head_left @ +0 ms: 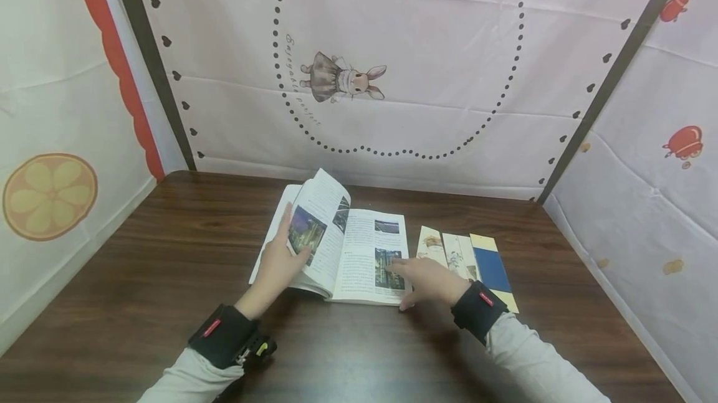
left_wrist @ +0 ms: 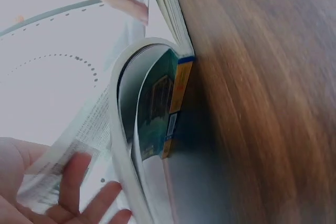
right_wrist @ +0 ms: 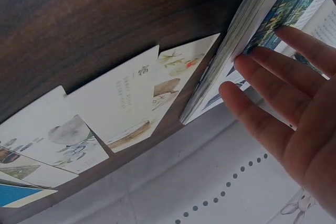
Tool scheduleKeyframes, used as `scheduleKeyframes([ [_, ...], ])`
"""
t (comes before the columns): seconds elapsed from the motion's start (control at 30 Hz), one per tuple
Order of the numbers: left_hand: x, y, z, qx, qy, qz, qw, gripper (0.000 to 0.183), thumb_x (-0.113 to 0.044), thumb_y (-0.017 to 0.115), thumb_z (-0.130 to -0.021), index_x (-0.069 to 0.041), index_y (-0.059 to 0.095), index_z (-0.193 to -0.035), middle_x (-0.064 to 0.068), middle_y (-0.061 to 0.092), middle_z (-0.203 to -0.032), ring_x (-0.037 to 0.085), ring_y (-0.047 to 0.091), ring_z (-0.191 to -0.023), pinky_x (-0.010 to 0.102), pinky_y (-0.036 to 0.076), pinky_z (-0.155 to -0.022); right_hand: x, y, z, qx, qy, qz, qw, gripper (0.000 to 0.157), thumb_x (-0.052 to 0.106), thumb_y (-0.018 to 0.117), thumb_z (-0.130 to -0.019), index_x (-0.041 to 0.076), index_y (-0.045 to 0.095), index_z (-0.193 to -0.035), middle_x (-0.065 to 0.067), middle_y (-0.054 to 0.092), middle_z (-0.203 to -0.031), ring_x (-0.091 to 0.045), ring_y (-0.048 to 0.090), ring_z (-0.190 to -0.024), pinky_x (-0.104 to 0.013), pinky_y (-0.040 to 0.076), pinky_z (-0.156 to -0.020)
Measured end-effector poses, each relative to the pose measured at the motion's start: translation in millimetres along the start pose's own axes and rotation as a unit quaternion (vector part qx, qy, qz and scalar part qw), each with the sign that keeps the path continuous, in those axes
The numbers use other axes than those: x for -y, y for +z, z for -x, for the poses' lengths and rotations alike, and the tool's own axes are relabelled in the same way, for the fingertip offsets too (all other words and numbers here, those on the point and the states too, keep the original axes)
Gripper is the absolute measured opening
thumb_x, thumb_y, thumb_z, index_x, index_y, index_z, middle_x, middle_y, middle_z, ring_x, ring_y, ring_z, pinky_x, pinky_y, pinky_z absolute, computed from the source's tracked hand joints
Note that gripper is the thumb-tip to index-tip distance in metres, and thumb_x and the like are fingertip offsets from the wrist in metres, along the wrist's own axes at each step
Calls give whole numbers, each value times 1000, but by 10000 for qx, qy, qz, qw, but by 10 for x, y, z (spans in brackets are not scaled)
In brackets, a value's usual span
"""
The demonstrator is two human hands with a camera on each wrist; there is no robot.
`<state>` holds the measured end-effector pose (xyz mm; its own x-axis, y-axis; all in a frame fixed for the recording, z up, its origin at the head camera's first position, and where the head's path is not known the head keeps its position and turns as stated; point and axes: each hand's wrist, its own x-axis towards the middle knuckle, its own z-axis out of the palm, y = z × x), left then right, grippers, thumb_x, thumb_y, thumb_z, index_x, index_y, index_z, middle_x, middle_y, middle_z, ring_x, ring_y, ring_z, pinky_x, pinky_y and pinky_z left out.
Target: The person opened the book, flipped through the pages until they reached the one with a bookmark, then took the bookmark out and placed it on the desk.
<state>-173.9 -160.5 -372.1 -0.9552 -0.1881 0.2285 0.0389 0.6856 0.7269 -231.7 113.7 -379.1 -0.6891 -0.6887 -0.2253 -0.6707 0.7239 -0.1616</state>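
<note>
An open book with printed text and colour photos lies on the table. My left hand is at its left side, holding a raised page between thumb and fingers, as the left wrist view shows. The lifted pages curve up from the spine, and a green inside cover shows beneath them. My right hand rests its extended fingertips on the right page's photo near the outer edge. Illustrated paper cards lie close to that hand, partly hidden by it in the head view.
A card with a blue band lies at the right end of the row of cards. The dark wooden table meets printed white cloth walls at the back and both sides. Each wrist wears a black band.
</note>
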Motion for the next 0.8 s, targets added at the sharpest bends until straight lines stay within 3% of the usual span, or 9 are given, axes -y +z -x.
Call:
scheduleKeyframes([
  [0.17, 57, 1, -7, -152, 215, -828, 9962, 114, -5, 71, -77, -22, -15, -150, 28, 60, -93, 30, 53, -67, 34, 40, -52, -26, 9, 2, -24, -31, -71, 10000, 73, 34, 82, -70, 14, 53, -133, -6, 58, -133, -25, 57, -117, -43, 46, -99],
  [0.27, 89, 27, -12, -61, 365, -1194, 9922, 116, -4, 74, -74, -25, -11, -151, 33, 46, -122, 45, 51, -105, 53, 47, -77, -38, 16, 13, -66, -87, -78, 9999, 72, 33, 82, -70, 15, 53, -134, -6, 58, -133, -24, 58, -116, -41, 46, -99],
  [0.33, 100, 43, -21, 88, 450, -1356, 9897, 113, -3, 74, -73, -28, -3, -152, 34, 26, -142, 54, 28, -130, 69, 34, -95, -45, 25, 18, -100, -140, -103, 9998, 72, 33, 82, -70, 15, 54, -133, -6, 59, -132, -24, 58, -116, -41, 47, -98],
  [0.4, 96, 55, -33, 294, 733, -1662, 9829, 105, 1, 72, -73, -29, 10, -152, 31, 8, -152, 58, 3, -137, 78, 14, -100, -48, 30, 22, -104, -179, -132, 9997, 72, 33, 81, -70, 16, 54, -134, -6, 58, -134, -25, 58, -117, -41, 47, -99],
  [0.43, 88, 62, -38, 470, 952, -1883, 9764, 99, 4, 70, -72, -29, 19, -151, 29, 5, -154, 58, -2, -137, 79, 10, -99, -51, 32, 20, -106, -193, -155, 9996, 71, 33, 81, -70, 16, 54, -134, -6, 57, -134, -25, 57, -118, -41, 46, -99],
  [0.57, 33, 103, -14, 1340, 2191, -2486, 9339, 70, 14, 63, -71, -20, 56, -132, 26, 31, -149, 55, 19, -136, 71, 23, -103, -63, 23, 14, -72, -159, -201, 9996, 70, 33, 81, -71, 17, 54, -134, -6, 55, -137, -26, 55, -122, -42, 45, -101],
  [0.63, 1, 131, 13, 1653, 2513, -2527, 9196, 57, 16, 62, -71, -15, 66, -119, 23, 42, -143, 50, 30, -134, 63, 30, -105, -72, 16, 12, -60, -145, -210, 9997, 69, 33, 81, -71, 18, 55, -133, -5, 54, -138, -26, 54, -123, -41, 45, -101],
  [0.7, -24, 157, 42, 1696, 2569, -2542, 9168, 47, 16, 62, -72, -12, 71, -109, 22, 50, -137, 46, 38, -131, 57, 34, -105, -81, 7, 14, -59, -160, -211, 9996, 68, 32, 81, -71, 18, 55, -133, -5, 54, -138, -26, 54, -123, -41, 45, -101],
  [0.8, -44, 193, 68, 1468, 2358, -2576, 9255, 35, 9, 64, -77, -12, 74, -104, 20, 55, -132, 44, 44, -128, 55, 37, -104, -98, -4, 28, -60, -276, -258, 9993, 61, 28, 79, -75, 16, 57, -130, -5, 58, -133, -23, 57, -120, -40, 46, -100],
])
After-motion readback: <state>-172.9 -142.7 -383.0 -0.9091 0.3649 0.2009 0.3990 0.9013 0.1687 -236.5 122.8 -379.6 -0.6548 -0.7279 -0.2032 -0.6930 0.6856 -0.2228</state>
